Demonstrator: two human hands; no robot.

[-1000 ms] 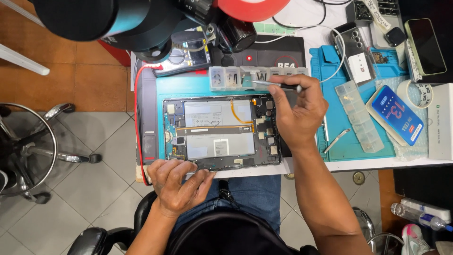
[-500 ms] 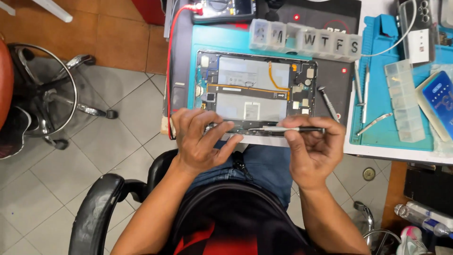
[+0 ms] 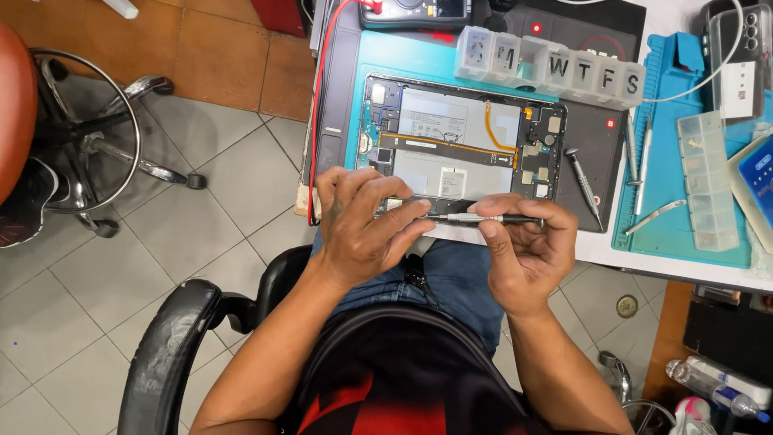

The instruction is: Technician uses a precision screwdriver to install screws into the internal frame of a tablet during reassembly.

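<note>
An opened tablet point(image 3: 463, 137) lies back-off on the blue mat point(image 3: 403, 60), showing its battery and orange flex cables. My right hand point(image 3: 523, 258) grips a slim black-and-silver screwdriver point(image 3: 491, 218) held level along the tablet's near edge. My left hand point(image 3: 362, 229) rests on that near edge, with its fingertips pinching at the screwdriver's tip.
A clear weekly pill organiser point(image 3: 551, 68) sits behind the tablet. Another screwdriver point(image 3: 584, 185), tweezers point(image 3: 656, 216) and a clear parts box point(image 3: 704, 181) lie to the right on a blue tray. A red wire point(image 3: 316, 121) runs down the bench's left edge. A stool point(image 3: 80, 137) stands left.
My right hand has come down from the tablet's far right corner to its near edge with the screwdriver. The left hand has met its tip. The view has shifted closer.
</note>
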